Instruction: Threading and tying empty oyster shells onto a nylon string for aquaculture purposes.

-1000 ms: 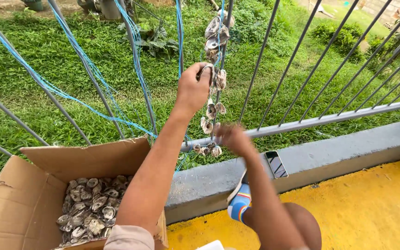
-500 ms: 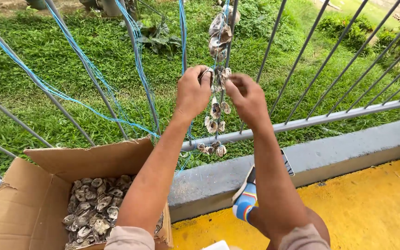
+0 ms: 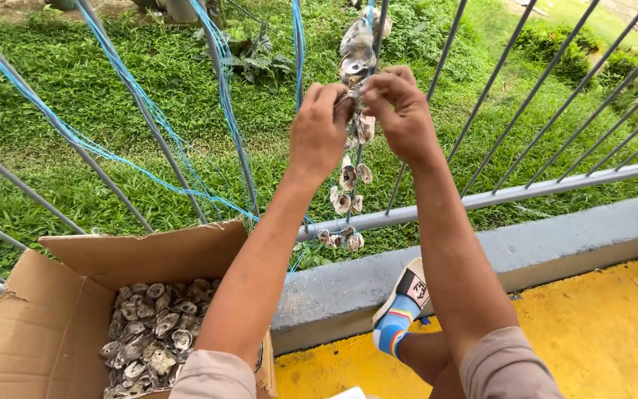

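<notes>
Two hands raised together at the metal railing (image 3: pixel 526 193), both pinched on a hanging string of oyster shells (image 3: pixel 354 140). Left hand (image 3: pixel 319 133) has fingers curled shut on the string near its upper part; right hand (image 3: pixel 406 111) is just beside it, fingertips touching the same spot, thumb and fingers closed on a shell or the cord, cannot tell which. Knuckles of both hands nearly touch.

The string of shells hangs upright in front of a railing bar, shells clustered above the hands and in pairs below them, lowest cluster level with the bottom rail. Blue ropes (image 3: pixel 223 111) run from the top down across the railing bars to the left of the string, some slack, some taut.

Cardboard box (image 3: pixel 60 318) sits open at lower left, below the left forearm, flaps up, filled partway with loose oyster shells (image 3: pixel 153 329), grey and white. Box is against the grey concrete curb (image 3: pixel 555 244) that carries the railing. Yellow floor (image 3: pixel 599 332) to the right of it. A foot in a blue striped sock and sandal (image 3: pixel 402 307) rests against the curb between the forearms. Green grass (image 3: pixel 75 96) lies beyond the railing.
</notes>
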